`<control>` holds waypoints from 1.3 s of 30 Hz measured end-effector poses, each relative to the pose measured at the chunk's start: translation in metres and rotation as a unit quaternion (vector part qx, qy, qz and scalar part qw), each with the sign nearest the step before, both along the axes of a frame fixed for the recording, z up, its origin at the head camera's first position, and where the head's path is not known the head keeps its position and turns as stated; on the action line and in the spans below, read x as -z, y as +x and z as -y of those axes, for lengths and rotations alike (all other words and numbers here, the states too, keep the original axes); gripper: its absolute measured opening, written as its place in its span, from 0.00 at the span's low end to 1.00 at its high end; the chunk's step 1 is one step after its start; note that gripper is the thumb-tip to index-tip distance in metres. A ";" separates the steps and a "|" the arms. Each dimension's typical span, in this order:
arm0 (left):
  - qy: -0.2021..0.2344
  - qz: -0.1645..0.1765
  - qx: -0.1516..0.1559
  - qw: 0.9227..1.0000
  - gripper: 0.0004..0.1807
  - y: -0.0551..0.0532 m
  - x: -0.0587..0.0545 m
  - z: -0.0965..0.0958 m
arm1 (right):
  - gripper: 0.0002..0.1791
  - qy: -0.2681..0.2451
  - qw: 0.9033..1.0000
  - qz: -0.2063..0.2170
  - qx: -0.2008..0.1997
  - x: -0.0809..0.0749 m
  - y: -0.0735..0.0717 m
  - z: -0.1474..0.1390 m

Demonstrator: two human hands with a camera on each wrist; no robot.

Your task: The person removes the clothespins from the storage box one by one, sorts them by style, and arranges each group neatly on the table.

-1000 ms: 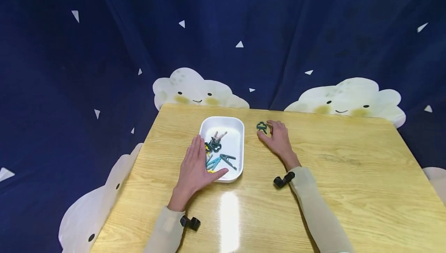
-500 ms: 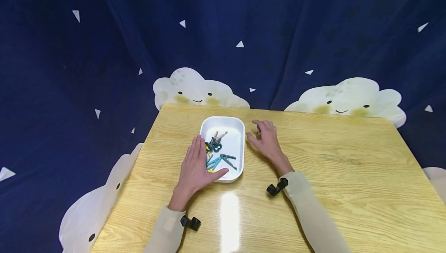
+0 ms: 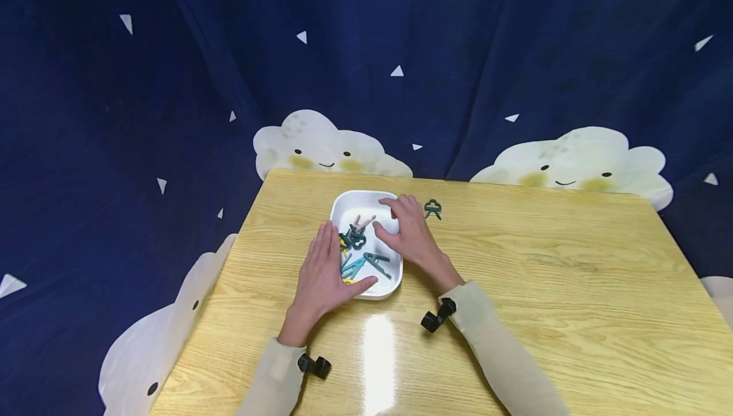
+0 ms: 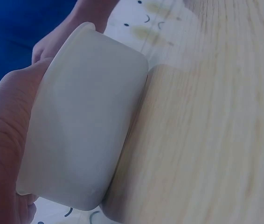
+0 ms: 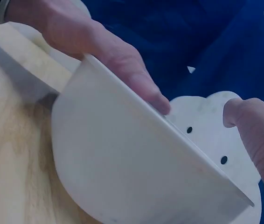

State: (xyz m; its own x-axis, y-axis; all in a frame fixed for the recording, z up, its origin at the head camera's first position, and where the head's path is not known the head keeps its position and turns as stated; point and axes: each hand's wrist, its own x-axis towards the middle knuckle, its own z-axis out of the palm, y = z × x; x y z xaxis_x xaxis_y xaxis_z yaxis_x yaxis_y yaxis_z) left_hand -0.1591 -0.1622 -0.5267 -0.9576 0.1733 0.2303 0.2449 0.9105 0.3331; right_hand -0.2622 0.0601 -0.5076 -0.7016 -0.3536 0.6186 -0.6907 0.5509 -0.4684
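A white plastic box stands on the table with several small plastic clips inside. Among them are dark green clips, a blue clip, a grey-green clip and a pale pink one. My left hand lies along the box's left side, fingers straight, thumb stretched across the near rim. Over the right rim hovers my right hand, thumb and index finger spread apart with nothing between them. Just beyond it, a dark green clip lies on the table.
The wooden table reaches far to the right of the box. Behind it hangs a dark blue curtain with white triangles and clouds. A dark camera is strapped at the right wrist, another camera at the left.
My right hand has moved left from the dark green clip on the table to over the box, leaving that clip lying behind. My left hand has stayed at the box.
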 end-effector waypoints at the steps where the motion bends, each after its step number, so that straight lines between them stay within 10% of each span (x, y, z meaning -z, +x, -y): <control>1: 0.001 -0.002 0.000 1.000 0.76 0.000 0.000 0.000 | 0.26 0.007 1.000 0.004 -0.002 -0.001 0.001 0.003; 11: 0.000 -0.013 0.011 1.000 0.75 0.001 0.001 -0.002 | 0.36 0.117 0.988 0.098 0.020 0.005 0.007 0.023; 26: -0.008 -0.002 0.008 1.000 0.75 0.000 0.001 0.001 | 0.42 0.332 0.933 0.134 0.043 0.005 0.006 0.038; 39: -0.001 -0.005 0.010 1.000 0.75 -0.002 0.001 0.001 | 0.42 0.381 0.909 0.159 0.050 0.004 0.000 0.048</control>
State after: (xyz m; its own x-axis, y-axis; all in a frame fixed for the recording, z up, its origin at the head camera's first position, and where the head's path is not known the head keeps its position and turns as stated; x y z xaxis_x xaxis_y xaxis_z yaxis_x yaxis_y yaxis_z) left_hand -0.1612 -0.1630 -0.5276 -0.9514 0.1927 0.2402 0.2664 0.9064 0.3279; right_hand -0.2617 0.0126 -0.5120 -0.8543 -0.5195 -0.0187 -0.5159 0.8518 -0.0912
